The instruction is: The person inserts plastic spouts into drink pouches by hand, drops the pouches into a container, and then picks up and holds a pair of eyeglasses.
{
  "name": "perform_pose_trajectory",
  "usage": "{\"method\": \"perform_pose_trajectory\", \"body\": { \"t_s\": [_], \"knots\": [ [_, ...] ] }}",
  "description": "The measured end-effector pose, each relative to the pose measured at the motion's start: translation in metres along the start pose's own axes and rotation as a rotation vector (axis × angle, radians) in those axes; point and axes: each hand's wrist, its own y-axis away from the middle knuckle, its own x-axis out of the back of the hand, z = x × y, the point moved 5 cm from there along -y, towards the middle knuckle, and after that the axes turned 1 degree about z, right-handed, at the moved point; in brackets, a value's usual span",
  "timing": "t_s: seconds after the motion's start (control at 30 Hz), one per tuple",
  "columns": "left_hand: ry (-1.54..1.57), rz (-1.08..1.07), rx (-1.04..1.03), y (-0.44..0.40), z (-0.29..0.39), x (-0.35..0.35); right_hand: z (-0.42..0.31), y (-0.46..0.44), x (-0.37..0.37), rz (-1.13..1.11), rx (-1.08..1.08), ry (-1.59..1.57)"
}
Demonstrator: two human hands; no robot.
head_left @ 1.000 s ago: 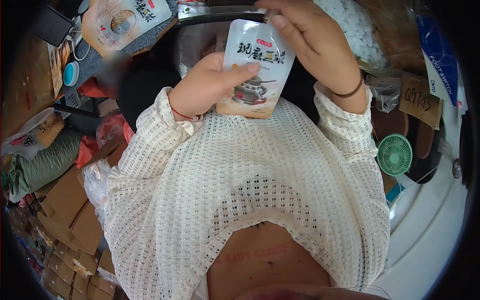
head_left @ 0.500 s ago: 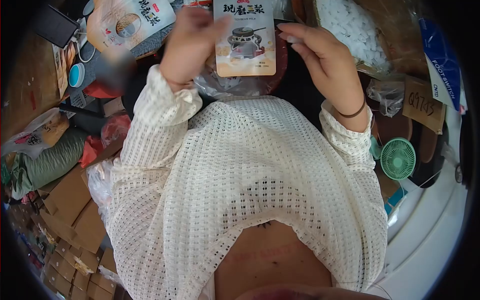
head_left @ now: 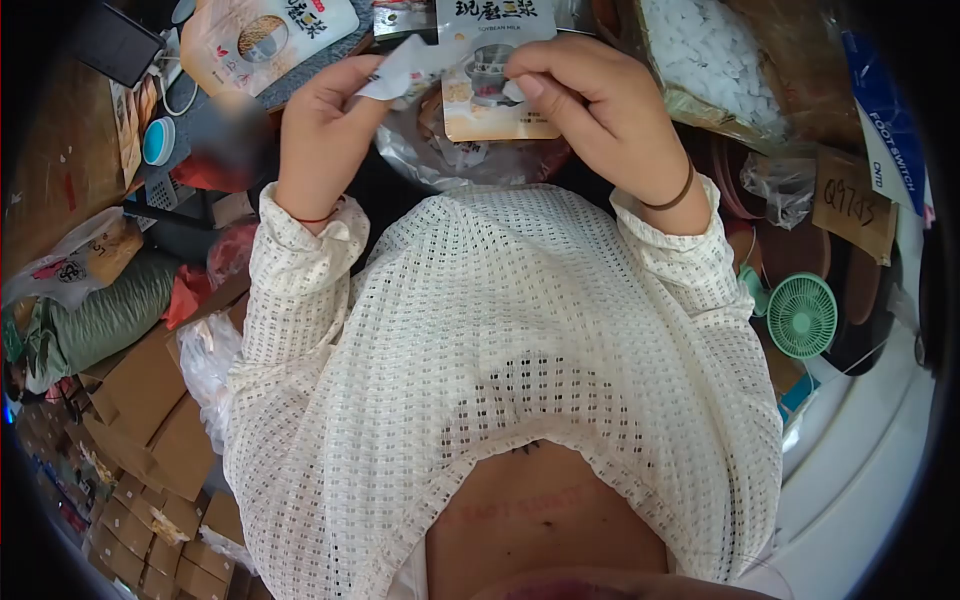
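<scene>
My left hand (head_left: pixel 335 130) pinches a small white slip (head_left: pixel 400 72) at the upper centre. My right hand (head_left: pixel 605 110) is closed, thumb against forefinger, with a small whitish piece (head_left: pixel 514 90) at the fingertips. Between the hands a soybean milk pouch (head_left: pixel 500 122) with a printed pot lies on a clear plastic bag (head_left: pixel 425 160); the slip and my right fingertips cover part of it. A similar pouch (head_left: pixel 265 45) with a picture of beans rests at the upper left.
Small white packets (head_left: pixel 705 65) fill a plastic-lined box at the upper right. A green fan (head_left: pixel 801 315) and a cardboard piece (head_left: pixel 855 205) are on the right. A black device (head_left: pixel 118 45), a blue-lidded jar (head_left: pixel 158 141) and cardboard boxes (head_left: pixel 150 400) are on the left.
The pouch left my left hand and now lies on the plastic bag. My left hand has moved left and up and took hold of the white slip. My right hand moved toward the pouch.
</scene>
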Motion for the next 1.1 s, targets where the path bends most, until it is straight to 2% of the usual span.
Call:
{"method": "perform_pose_trajectory", "body": {
  "t_s": [0.03, 0.13, 0.23, 0.3, 0.43, 0.47, 0.57, 0.6, 0.7, 0.8, 0.9, 1.03, 1.07, 1.1],
  "knots": [
    [0.044, -0.045, 0.019, 0.001, 0.002, -0.008, -0.002, -0.002, 0.0, -0.017, 0.031, 0.003],
    [0.032, -0.147, 0.055, 0.006, 0.005, -0.032, -0.014, -0.017, 0.017, 0.106, -0.231, -0.195],
    [0.172, -0.2, 0.115, 0.01, 0.011, -0.057, -0.014, -0.024, 0.021, 0.126, -0.247, -0.134],
    [0.281, -0.261, 0.181, 0.011, 0.014, -0.071, -0.013, -0.019, 0.02, 0.134, -0.003, 0.202],
    [0.432, -0.387, 0.312, 0.019, 0.02, -0.096, -0.007, -0.004, 0.026, 0.002, -0.005, 0.278],
    [0.443, -0.418, 0.327, 0.018, 0.023, -0.1, -0.001, -0.001, 0.028, -0.058, -0.108, 0.206],
    [0.459, -0.443, 0.381, 0.017, 0.022, -0.109, 0.015, 0.008, 0.036, -0.113, -0.203, 0.086],
    [0.464, -0.437, 0.401, 0.016, 0.02, -0.11, 0.018, 0.01, 0.037, -0.188, -0.197, 0.13],
    [0.487, -0.487, 0.428, 0.014, 0.018, -0.116, 0.023, 0.015, 0.039, -0.084, -0.131, 0.071],
    [0.501, -0.458, 0.445, 0.014, 0.014, -0.117, 0.025, 0.022, 0.048, -0.113, -0.275, -0.094],
    [0.457, -0.478, 0.427, 0.016, 0.014, -0.117, 0.023, 0.027, 0.036, -0.104, -0.143, 0.011],
    [0.478, -0.384, 0.451, 0.009, 0.0, -0.106, 0.034, 0.034, 0.086, 0.218, -0.001, 0.623],
    [0.497, -0.368, 0.46, 0.005, -0.003, -0.102, 0.041, 0.036, 0.097, 0.206, -0.134, 0.73],
    [0.515, -0.35, 0.472, 0.003, -0.008, -0.097, 0.049, 0.038, 0.097, 0.134, -0.171, 0.752]
  ]
}}
